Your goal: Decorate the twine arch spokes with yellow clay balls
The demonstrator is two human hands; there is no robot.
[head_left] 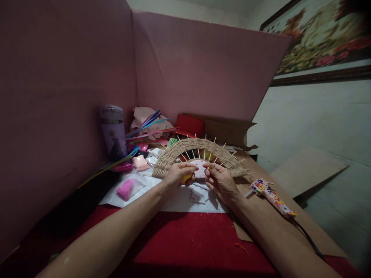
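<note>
My left hand is closed around a soft-looking yellow lump, partly hidden by the fingers. A small yellow bit is pinched between the thumb and forefinger of my right hand. Both hands are close together, a short gap apart, in front of a half-round woven piece of twisted tan cord. Thin pale sticks radiate through its band and poke out beyond the outer edge. At its centre is a white half-disc with small reddish marks, partly covered by my fingers.
A purple tumbler stands at the left, near colourful pipe cleaners. Bagged pink clay lies on white paper. At right, a flower-patterned glue gun with a black cord rests on cardboard. Pink panels rise behind.
</note>
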